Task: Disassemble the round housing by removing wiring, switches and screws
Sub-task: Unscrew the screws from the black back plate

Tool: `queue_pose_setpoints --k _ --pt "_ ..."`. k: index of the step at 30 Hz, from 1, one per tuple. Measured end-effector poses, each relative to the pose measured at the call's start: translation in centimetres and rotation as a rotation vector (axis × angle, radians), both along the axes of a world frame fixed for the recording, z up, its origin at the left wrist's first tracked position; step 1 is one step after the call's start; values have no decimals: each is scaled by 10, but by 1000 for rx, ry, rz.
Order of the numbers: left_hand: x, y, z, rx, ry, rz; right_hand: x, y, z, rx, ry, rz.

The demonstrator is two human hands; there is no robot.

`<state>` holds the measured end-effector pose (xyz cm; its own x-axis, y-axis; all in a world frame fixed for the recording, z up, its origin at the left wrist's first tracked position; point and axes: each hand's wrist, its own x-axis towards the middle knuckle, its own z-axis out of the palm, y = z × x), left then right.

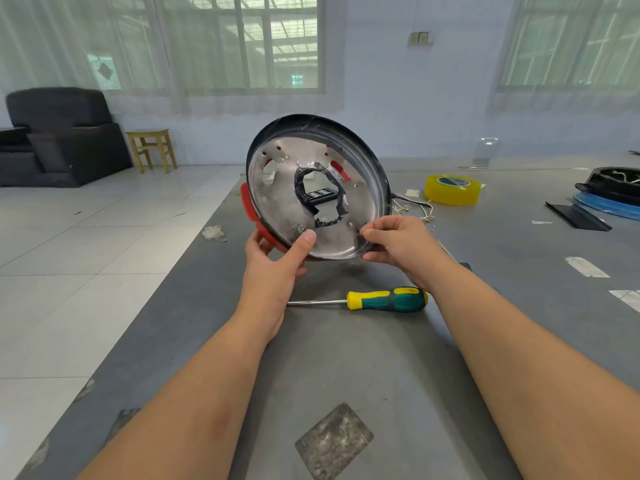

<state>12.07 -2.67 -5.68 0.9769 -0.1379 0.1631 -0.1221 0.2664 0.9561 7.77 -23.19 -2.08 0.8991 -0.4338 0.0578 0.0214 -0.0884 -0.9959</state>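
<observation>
The round housing (291, 202) is held tilted up above the grey table, its silver metal face toward me, with a black rim and a red shell behind. Black tape rings its ragged centre hole. My left hand (277, 261) grips the lower left edge, thumb pressed on the metal face beside a screw (300, 228). My right hand (398, 242) pinches the lower right rim. White wires (412, 206) trail from behind the housing on the right. A screwdriver (381, 300) with a yellow and green handle lies on the table below my hands.
A yellow tape roll (453, 189) sits at the back right, with black and blue parts (609, 195) at the far right edge. The table's left edge (194, 244) drops to a tiled floor. A black armchair (59, 136) and a wooden stool (152, 148) stand far left.
</observation>
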Motion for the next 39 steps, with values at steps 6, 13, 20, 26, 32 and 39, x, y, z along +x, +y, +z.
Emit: queue_pose_setpoints --k 6,13,20,26,32,39 --pt "1 -1 1 -21 35 -62 6 9 4 11 27 41" --pt "10 -3 -1 -124 178 30 0 13 7 18 103 143" --pt "13 -3 3 -162 249 40 0 -3 14 -41 28 -139" --pt "13 -3 4 -143 266 61 -5 -20 17 21 -16 -156" --pt "13 -3 3 -120 243 58 -13 -81 24 -193 -32 -245" --pt "16 -5 -1 -104 184 61 -21 -161 -20 -507 193 -389"
